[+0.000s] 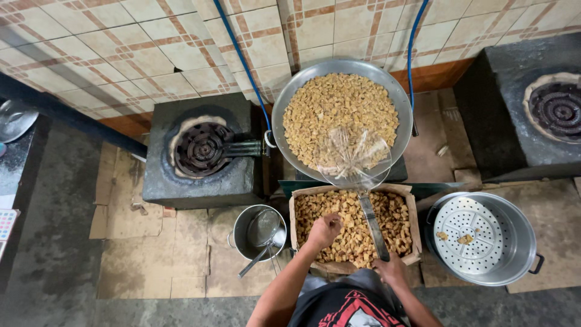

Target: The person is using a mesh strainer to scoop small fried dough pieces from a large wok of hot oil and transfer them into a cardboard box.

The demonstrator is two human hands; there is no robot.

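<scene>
A paper-lined box (293, 213) full of golden fried cubes sits right in front of me. My left hand (324, 230) reaches into the cubes at the box's left side, fingers curled among them. My right hand (390, 269) grips the long metal handle of a wire skimmer (354, 158), whose round mesh head is lifted over the rim of a big metal wok (402, 100). The wok is heaped with the same fried cubes and rests tilted on a dark block behind the box.
A concrete burner stove (200, 151) stands at left, another (532, 109) at far right. A small metal pot with a strainer (259, 233) is left of the box; a steamer pot with perforated tray (481, 239) is right. Blue hoses run up the tiled wall.
</scene>
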